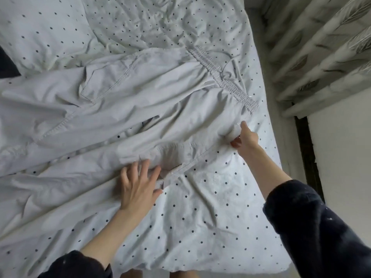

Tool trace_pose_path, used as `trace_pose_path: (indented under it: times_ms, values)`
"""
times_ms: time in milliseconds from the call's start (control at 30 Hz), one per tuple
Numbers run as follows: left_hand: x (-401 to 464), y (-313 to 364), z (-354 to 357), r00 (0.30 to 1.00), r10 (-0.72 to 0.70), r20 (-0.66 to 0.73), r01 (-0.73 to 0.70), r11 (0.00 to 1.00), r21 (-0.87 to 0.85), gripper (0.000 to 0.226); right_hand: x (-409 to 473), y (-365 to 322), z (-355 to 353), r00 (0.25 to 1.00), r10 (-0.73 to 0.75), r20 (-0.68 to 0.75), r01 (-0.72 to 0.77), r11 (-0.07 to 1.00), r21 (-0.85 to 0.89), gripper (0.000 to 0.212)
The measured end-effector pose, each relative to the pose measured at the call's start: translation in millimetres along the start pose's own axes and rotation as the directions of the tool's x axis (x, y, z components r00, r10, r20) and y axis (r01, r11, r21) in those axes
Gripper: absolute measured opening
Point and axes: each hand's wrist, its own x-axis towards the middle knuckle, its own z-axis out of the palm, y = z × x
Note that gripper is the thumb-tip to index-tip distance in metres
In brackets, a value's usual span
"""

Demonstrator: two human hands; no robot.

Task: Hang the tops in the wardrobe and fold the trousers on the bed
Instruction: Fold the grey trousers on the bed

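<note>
left hand (138,185) flat on trousers (124,101) | right hand (246,137) pinches trousers

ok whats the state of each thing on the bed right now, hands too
light grey trousers: spread out on the bed, unfolded, wrinkled
elastic waistband: lying flat near the bed's right edge
left hand: fingers spread, pressing flat on the trouser fabric
right hand: pinching the fabric just below the waistband
dotted duvet cover: rumpled under the trousers
</note>
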Motion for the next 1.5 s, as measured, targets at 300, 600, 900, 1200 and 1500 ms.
trace_pose_path:
  times_ms: [300, 600, 900, 1200, 1500]
  values:
    - [13.4, 0.0, 1.9, 0.998, -0.032, -0.045, 0.028, 0.996, -0.085, 0.038, 39.0, -27.2, -7.2, 0.994, 0.075, -0.084, -0.067, 0.994, 0.088, 0.027]
    - [-22.2, -2.7, -30.2, 0.794, 0.062, 0.605, 0.155, 0.941, -0.300, 0.017, -11.8, 17.4, -99.8, 0.975, 0.109, -0.191, -0.095, 0.992, 0.081, 0.006]
    - [-40.9, -55.1, -73.2, 0.941, -0.036, 0.336, 0.217, 0.825, -0.521, 0.025, -56.1, 19.4, -111.3, 0.967, 0.105, -0.233, -0.084, 0.992, 0.097, 0.006]
    - [32.3, -132.0, -129.5, 0.895, -0.441, -0.074, 0.248, 0.627, -0.738, 0.017, -70.1, -84.1, -13.8, 0.902, -0.387, -0.192, 0.358, 0.918, -0.168, 0.027]
    - [181.9, -204.9, -128.3, 0.858, -0.509, -0.073, 0.290, 0.597, -0.748, 0.014, 10.3, -143.9, 106.6, 0.857, -0.512, -0.060, 0.414, 0.753, -0.511, 0.027]
